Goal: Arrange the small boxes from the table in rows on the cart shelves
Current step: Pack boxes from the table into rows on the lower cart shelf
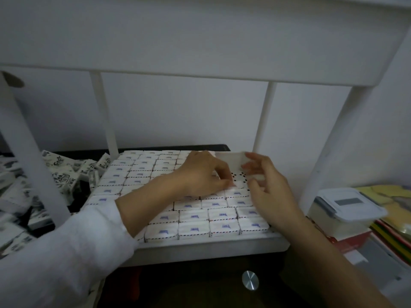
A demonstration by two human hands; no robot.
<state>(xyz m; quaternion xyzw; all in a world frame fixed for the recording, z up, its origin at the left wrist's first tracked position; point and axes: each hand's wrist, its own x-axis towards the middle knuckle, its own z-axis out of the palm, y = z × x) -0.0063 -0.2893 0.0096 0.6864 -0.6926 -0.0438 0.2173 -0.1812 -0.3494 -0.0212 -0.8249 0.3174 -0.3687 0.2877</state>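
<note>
Neatly, the boxes (193,215) lie flat in tight rows across the shelf (200,246), blue marks up, long axes running left to right. One gap (239,176) near the back right shows the shelf's dotted floor. My right hand (273,190) pinches one more box (229,160) at its fingertips just above that gap. This box is tilted, with its long axis also roughly left to right. The fingers are half open around it. My left hand (200,172) reaches over the rows, fingers curled, tips down on a blurred box at the gap's near edge. I cannot tell whether they pinch it or only press. A loose pile (66,174) of patterned boxes lies on the table (66,153) left of the shelf, and a lidded tub (347,207) stands to the right.
</note>
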